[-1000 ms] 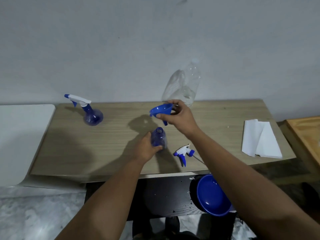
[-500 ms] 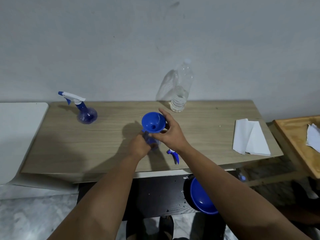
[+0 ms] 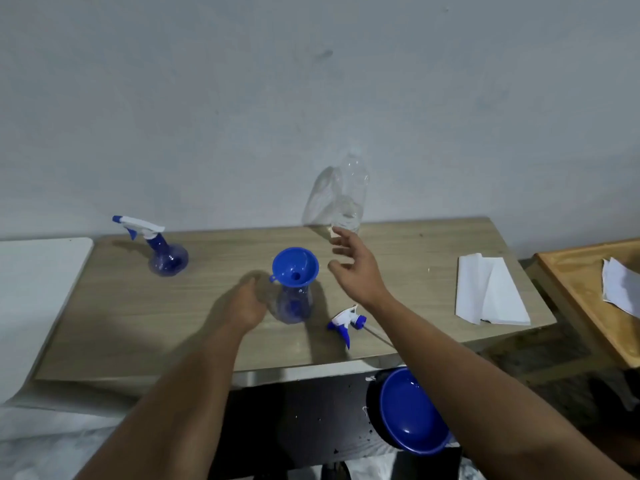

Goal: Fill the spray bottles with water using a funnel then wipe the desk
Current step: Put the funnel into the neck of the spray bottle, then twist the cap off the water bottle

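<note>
A blue funnel point(image 3: 295, 266) sits in the neck of an open blue spray bottle point(image 3: 294, 306) at the middle of the wooden desk point(image 3: 415, 271). My left hand point(image 3: 247, 303) hovers just left of that bottle, apart from it, fingers relaxed. My right hand point(image 3: 353, 268) is raised with spread fingers between the funnel and a clear water bottle point(image 3: 351, 199) at the back by the wall. The bottle's loose trigger head point(image 3: 346, 322) lies on the desk to its right. A second spray bottle point(image 3: 162, 252) with its trigger on stands at the back left.
Folded white paper towels point(image 3: 490, 289) lie on the desk's right end. A blue bowl point(image 3: 412, 410) sits below the front edge on a dark surface. A white table point(image 3: 38, 289) adjoins on the left, and a wooden tray point(image 3: 588, 296) with paper stands on the right.
The funnel went from my right hand into the bottle neck. Both hands then let go: the left moved off to the left, the right rose toward the water bottle.
</note>
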